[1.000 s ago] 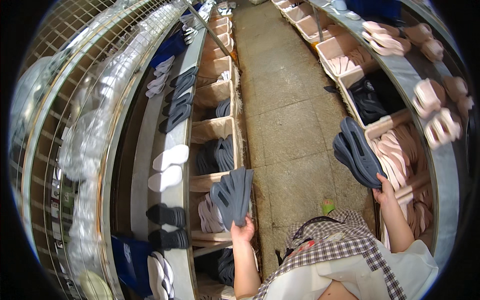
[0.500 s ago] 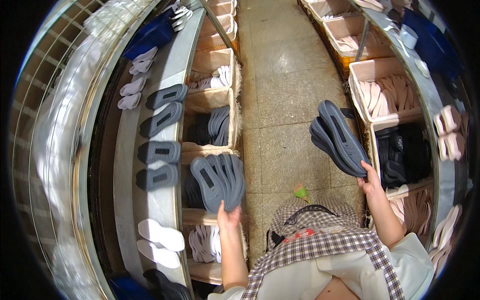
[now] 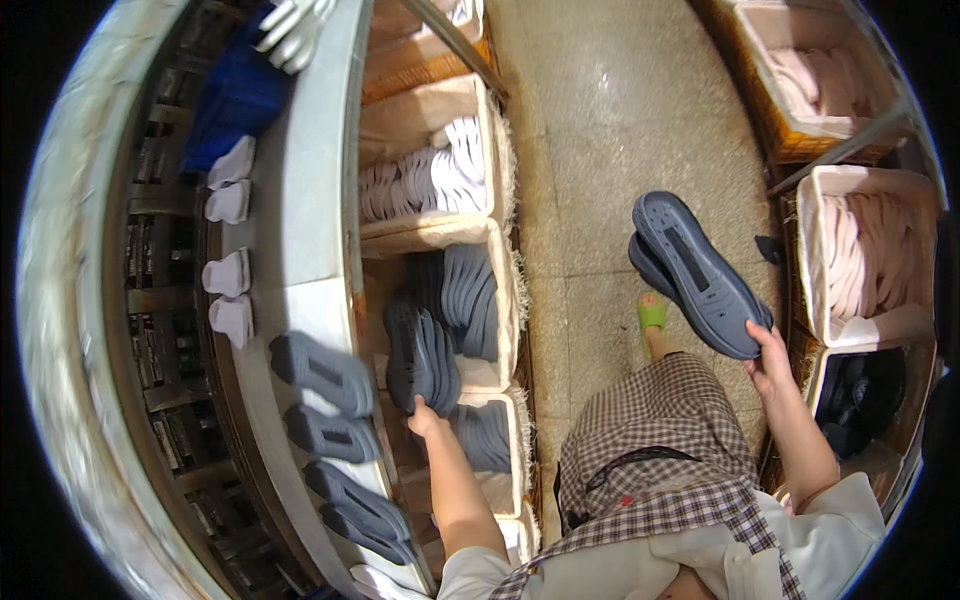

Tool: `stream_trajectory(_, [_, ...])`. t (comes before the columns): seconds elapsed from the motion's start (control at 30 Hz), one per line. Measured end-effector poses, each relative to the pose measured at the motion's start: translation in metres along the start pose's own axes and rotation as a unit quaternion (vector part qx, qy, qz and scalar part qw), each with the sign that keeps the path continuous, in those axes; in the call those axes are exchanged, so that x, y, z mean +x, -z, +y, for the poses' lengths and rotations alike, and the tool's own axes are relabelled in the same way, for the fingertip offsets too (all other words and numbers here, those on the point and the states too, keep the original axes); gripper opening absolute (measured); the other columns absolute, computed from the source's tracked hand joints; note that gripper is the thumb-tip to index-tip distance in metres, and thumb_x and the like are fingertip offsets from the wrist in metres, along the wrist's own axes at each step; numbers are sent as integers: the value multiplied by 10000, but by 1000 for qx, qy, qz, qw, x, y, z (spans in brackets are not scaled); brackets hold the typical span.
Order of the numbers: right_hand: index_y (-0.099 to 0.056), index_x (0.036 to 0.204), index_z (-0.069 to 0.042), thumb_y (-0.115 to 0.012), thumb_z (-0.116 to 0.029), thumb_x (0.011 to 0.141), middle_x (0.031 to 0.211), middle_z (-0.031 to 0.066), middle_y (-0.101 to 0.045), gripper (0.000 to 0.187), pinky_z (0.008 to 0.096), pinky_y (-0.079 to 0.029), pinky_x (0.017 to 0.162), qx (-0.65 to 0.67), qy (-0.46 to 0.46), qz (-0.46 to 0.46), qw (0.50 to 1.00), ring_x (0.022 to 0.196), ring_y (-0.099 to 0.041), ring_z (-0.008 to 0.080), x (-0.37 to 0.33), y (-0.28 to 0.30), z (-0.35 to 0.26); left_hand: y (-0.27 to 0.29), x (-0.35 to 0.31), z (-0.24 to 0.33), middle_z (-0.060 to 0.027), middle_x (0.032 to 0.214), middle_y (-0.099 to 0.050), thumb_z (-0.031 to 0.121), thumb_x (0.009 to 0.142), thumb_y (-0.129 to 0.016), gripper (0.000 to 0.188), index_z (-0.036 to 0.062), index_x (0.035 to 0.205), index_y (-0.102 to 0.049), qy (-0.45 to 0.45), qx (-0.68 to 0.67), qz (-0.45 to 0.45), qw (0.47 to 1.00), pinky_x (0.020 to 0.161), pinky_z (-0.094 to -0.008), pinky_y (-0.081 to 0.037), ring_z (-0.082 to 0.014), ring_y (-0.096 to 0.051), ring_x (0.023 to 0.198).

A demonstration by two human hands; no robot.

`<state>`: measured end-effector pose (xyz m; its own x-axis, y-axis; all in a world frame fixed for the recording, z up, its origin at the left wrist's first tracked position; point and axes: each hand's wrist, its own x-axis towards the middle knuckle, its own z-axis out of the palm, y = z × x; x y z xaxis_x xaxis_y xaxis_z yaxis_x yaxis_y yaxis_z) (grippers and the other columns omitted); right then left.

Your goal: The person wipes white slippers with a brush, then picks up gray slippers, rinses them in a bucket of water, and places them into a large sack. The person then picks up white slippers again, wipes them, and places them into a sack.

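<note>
My left hand [image 3: 427,420] grips the near ends of a fanned stack of dark grey shoe soles [image 3: 432,352]. That stack is over a cloth-lined crate [image 3: 507,330], beside more grey soles [image 3: 468,300] standing in it; whether they touch I cannot tell. Over the aisle on the right, my right hand [image 3: 768,360] is closed around the heel end of a few grey soles [image 3: 695,275], the top one showing a dark rectangular slot. Left of my left hand, several grey soles [image 3: 325,375] lie in pairs on the metal shelf.
White soles [image 3: 228,290] lie along the shelf [image 3: 300,255] near a blue bin [image 3: 235,110]. Another lined crate ahead holds white soles [image 3: 440,170]. Crates on the right hold pink soles [image 3: 870,255] and black pieces [image 3: 860,395]. A tiled aisle [image 3: 590,170] runs between the rows.
I have moved forward along the aisle and the view has turned. My left hand has carried its stack up to the crate of grey soles. The right hand keeps its soles.
</note>
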<state>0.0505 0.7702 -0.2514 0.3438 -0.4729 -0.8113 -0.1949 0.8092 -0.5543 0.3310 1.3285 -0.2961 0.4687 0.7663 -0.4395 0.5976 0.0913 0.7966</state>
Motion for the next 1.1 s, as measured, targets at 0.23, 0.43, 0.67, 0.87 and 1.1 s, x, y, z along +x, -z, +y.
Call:
stream_trajectory(0.23, [-459, 1217, -40, -675, -157, 808, 1136, 86, -563, 477, 360, -442, 899, -75, -50, 61, 994, 1029, -558, 215, 98, -83, 5, -73, 91, 63, -218, 1215, -510, 245, 902, -522, 477, 64, 1329, -410, -372, 516, 190, 748, 859, -448, -437, -359, -496, 1112])
stream_trajectory(0.43, [-463, 1231, -26, -672, -139, 801, 1147, 96, -565, 492, 346, -419, 920, -88, -60, 95, 990, 1034, -552, 220, 169, -99, 54, -218, 160, 88, -188, 981, -615, 109, 865, -499, 222, 110, 1070, -584, -401, 828, -64, 387, 744, -468, -502, -367, -606, 926])
stream_trajectory(0.67, [-482, 1226, -40, -665, -218, 805, 1148, 90, -572, 492, 342, -420, 917, -117, -103, 141, 978, 1039, -550, 224, 222, -109, 91, -361, 222, 14, -185, 1127, -610, 574, 774, -591, 654, 43, 1155, -568, -326, 834, -92, 435, 838, -438, -482, -324, -586, 1045])
stream_trajectory(0.87, [-500, 1210, -41, -652, -218, 806, 1116, 81, -585, 467, 330, -426, 906, -127, -124, 115, 977, 1017, -558, 208, 245, -138, 100, -334, 249, 73, -185, 1262, -524, 541, 836, -564, 743, 31, 1348, -390, -116, 650, -290, 693, 907, -391, -422, -274, -505, 1158])
stream_trajectory(1.1, [-478, 1222, -37, -661, -268, 801, 1116, 90, -575, 513, 329, -435, 895, -153, -123, 133, 971, 999, -563, 205, 247, -161, 106, -266, 251, 19, -209, 1314, -468, 438, 898, -520, 652, 21, 1371, -353, -205, 654, -280, 672, 999, -362, -351, -320, -467, 1189])
